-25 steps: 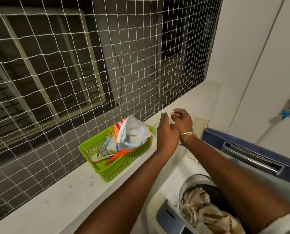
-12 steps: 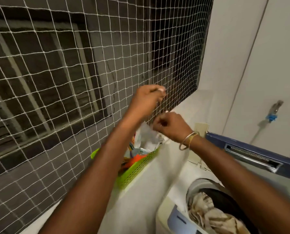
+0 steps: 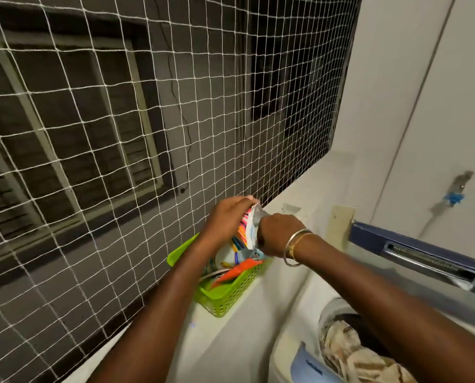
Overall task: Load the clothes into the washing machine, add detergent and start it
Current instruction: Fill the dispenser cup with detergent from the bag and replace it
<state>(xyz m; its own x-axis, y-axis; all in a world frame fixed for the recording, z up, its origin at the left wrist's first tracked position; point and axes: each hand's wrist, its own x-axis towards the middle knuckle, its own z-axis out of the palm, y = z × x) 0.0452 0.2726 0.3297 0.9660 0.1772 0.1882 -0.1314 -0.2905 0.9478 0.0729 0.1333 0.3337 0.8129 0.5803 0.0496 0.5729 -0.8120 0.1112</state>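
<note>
Pouch is held upright in basket near washer, top edge pinched by left hand, probably so mouth is opened. Right hand is curled at mouth; what is gripped cannot be told. Clothes already loaded in washer.

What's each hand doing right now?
Left hand: grips the top of the detergent pouch.
Right hand: at the pouch mouth, fingers hidden; cannot tell.

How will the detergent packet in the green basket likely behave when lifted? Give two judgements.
Probably floppy: the detergent packet crumples where the left hand and right hand grip its top. Likely saggy when lifted, since its lower part slumps in the green basket.
</note>
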